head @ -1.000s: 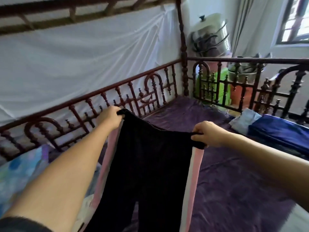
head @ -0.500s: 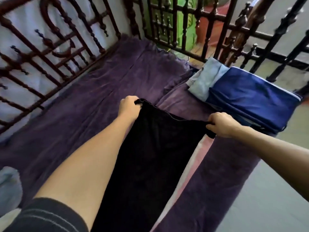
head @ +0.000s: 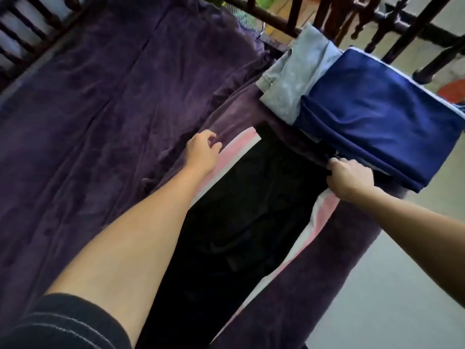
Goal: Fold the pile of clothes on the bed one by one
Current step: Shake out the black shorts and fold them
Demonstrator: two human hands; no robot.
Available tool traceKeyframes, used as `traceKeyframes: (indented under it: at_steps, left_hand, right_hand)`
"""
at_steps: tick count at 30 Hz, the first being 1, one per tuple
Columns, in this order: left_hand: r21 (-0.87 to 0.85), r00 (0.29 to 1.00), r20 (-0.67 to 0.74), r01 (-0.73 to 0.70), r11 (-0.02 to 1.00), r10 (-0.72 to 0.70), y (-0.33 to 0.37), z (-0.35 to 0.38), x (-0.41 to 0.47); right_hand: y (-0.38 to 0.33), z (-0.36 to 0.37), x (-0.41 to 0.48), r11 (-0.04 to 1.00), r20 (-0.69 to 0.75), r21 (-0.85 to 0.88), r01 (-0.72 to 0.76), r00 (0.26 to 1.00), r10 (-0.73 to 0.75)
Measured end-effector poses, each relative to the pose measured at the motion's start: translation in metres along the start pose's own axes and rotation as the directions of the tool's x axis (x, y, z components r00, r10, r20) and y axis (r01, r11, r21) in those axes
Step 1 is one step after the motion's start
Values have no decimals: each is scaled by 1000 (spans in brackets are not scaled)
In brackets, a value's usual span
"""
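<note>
A pair of black trousers (head: 251, 197) with pink-and-white side stripes lies flat along the near edge of the purple bed cover (head: 88, 122). My left hand (head: 202, 149) hovers at the trousers' top left corner, fingers loosely curled, holding nothing. My right hand (head: 348, 177) grips the top right corner of the waistband, right against a folded dark blue garment (head: 377, 117). A folded light blue garment (head: 294, 79) lies partly under the blue one.
A dark wooden bed rail (head: 276, 18) runs along the far side and the right end of the bed. The pale floor (head: 390, 285) shows beyond the bed's near edge at the right.
The trousers have come down from being held up in the air and now lie on the bed. My left hand has let go of its corner; my right hand still grips.
</note>
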State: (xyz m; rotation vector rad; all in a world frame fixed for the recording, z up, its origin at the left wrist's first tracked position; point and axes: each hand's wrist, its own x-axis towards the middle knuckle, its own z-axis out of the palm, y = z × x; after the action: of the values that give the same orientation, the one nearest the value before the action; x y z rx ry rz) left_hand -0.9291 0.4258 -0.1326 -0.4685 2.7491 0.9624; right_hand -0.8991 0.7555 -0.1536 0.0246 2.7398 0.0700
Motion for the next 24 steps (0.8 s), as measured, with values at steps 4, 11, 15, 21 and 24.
traceKeyframes:
  at_steps: [4, 11, 15, 21, 24]
  left_hand:
    - [-11, 970, -15, 243, 970, -243, -97, -30, -58]
    - [113, 774, 15, 628, 770, -633, -292, -65, -185]
    - [279, 721, -8, 667, 691, -692, -382, -58, -228]
    - [446, 731, -65, 630, 635, -679, -450, -63, -246]
    - [334, 779, -130, 617, 713, -614, -457, -92, -230]
  right_hand:
    - [-80, 3, -6, 970, 37, 24, 242, 969, -243]
    - [-254, 38, -15, 812, 176, 49, 581, 795, -580]
    - [-330, 82, -11, 750, 194, 80, 657, 728, -658]
    - [-368, 118, 6, 807, 154, -53, 589, 803, -576]
    - [-376, 109, 16, 846, 76, -49, 530, 847, -526]
